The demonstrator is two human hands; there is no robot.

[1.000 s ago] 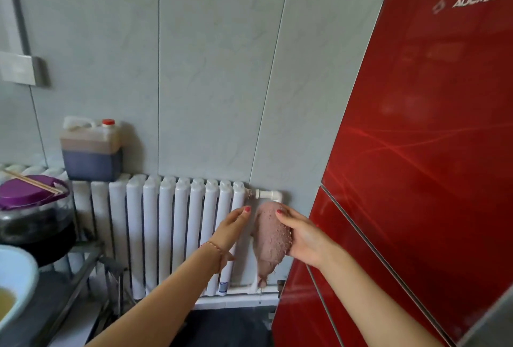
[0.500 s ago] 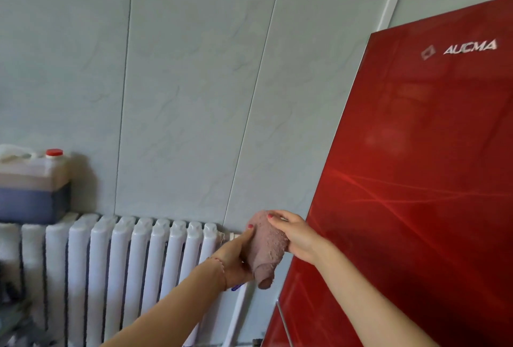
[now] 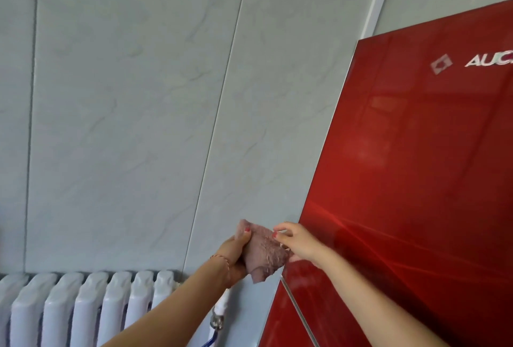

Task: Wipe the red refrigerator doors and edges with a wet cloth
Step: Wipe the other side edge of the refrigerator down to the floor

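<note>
Right now both hands meet over a pinkish cloth point(image 3: 263, 253), held up in front of the pale wall panels point(image 3: 133, 124). The left hand point(image 3: 234, 253) is closed around the cloth's left side, thumb pressed on its upper corner, and a thin bracelet point(image 3: 222, 259) circles that wrist. The right hand point(image 3: 298, 244) grips the cloth's right edge from behind — thumb and fingers curled, one fingertip with red polish lying on the fabric. Between the two hands the cloth is bunched, and a loose corner hangs down just below the left hand.

Just to the right of the right hand stands the red refrigerator door point(image 3: 416, 180), glossy and reflective, with a silver logo point(image 3: 441, 63) far above the hands near its top. The cloth does not touch the door; it sits just beside the door's left edge. A seam between upper and lower doors runs diagonally below the right forearm. Below and to the left of the left arm is a white radiator point(image 3: 83, 307) — its pipe fitting point(image 3: 218, 319) shows under the left forearm.
</note>
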